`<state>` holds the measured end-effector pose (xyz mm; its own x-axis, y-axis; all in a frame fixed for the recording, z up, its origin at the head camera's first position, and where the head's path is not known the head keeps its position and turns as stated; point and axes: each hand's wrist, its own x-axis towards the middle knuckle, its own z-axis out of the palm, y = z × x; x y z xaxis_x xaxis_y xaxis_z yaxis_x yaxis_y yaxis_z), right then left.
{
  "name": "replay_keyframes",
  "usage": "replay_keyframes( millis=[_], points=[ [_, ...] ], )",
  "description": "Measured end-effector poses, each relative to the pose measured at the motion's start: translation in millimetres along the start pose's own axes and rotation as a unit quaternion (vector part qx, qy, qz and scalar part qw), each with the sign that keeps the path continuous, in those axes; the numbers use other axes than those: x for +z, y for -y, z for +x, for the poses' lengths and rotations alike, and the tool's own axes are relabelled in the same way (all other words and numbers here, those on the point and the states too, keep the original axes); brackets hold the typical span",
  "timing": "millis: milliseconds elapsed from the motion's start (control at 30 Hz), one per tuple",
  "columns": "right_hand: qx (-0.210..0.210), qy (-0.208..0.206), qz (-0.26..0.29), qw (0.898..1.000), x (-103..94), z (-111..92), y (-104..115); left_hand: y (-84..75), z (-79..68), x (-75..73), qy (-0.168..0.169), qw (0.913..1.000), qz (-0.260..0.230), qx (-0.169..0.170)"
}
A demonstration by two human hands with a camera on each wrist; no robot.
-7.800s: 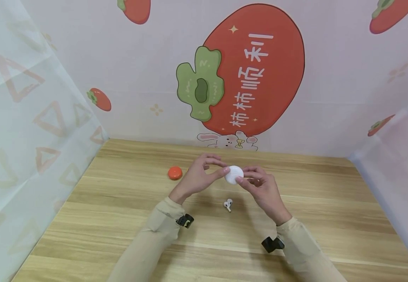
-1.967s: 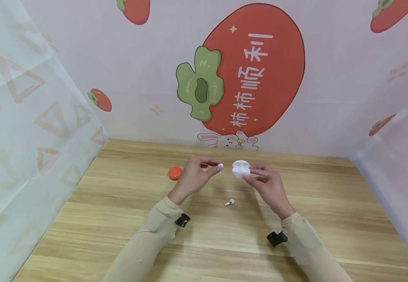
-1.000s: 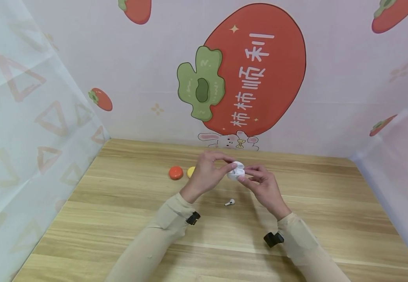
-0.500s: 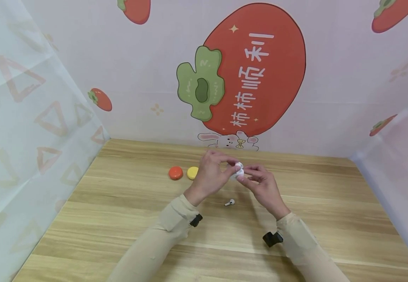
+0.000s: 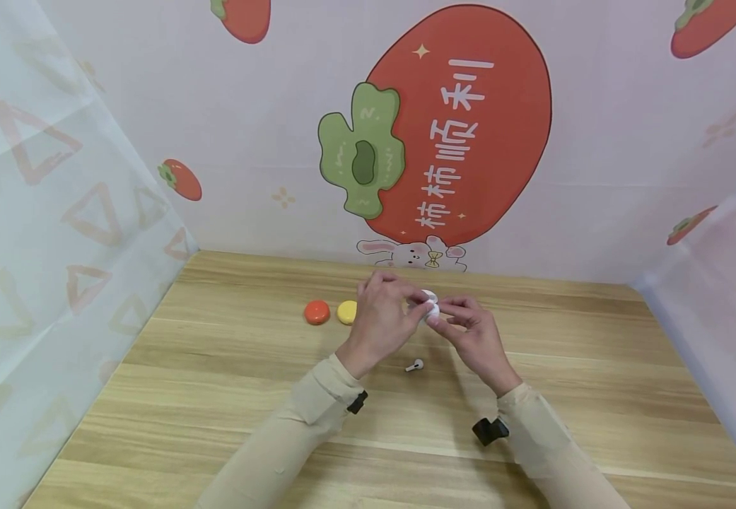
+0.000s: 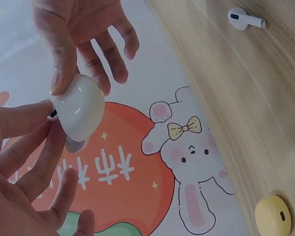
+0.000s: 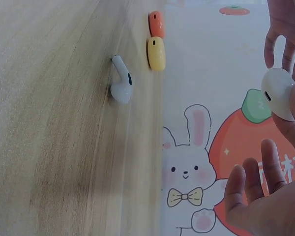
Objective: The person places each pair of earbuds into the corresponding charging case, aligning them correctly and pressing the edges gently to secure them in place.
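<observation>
Above the table my right hand (image 5: pixel 477 344) holds a round white earbud case (image 6: pixel 83 109) between thumb and fingers, its lid raised. My left hand (image 5: pixel 380 318) pinches a white earbud (image 6: pixel 53 114) at the case's opening; the fingers hide most of it, and how far it sits inside I cannot tell. A second white earbud (image 5: pixel 415 365) lies on the wooden table below the hands, and the right wrist view shows its stem and dark sensor patch.
A red-orange round case (image 5: pixel 317 312) and a yellow round case (image 5: pixel 347 312) stand on the table (image 5: pixel 215 367) left of the hands; the left forearm side partly covers the yellow one. A printed cloth backdrop (image 5: pixel 247 127) rises behind the table.
The case, closed in the oldest frame, was then opened. One of two earbuds was picked up by my left hand, which moved right to the case. Lately that hand has only turned slightly.
</observation>
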<state>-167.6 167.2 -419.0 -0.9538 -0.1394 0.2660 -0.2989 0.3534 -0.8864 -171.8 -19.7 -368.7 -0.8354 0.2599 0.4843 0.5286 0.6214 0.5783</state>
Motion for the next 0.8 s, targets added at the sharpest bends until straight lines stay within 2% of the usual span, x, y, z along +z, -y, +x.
replay_keyframes(
  millis=[200, 367, 800],
  points=[
    [0.0, -0.001, 0.0, 1.0, 0.1, -0.5, 1.2, -1.6, -1.1, -1.0, 0.013, 0.9984, 0.052, 0.018],
    [0.0, 0.0, -0.002, 1.0, 0.1, -0.8, 0.7, -2.1, -1.2, -2.6, 0.027, 0.9972, 0.067, 0.016],
    [0.027, -0.012, -0.009, 1.0, -6.1, 0.1, 0.2, 6.7, -4.9, -13.4, 0.024, 0.9997, -0.001, -0.001]
  ],
)
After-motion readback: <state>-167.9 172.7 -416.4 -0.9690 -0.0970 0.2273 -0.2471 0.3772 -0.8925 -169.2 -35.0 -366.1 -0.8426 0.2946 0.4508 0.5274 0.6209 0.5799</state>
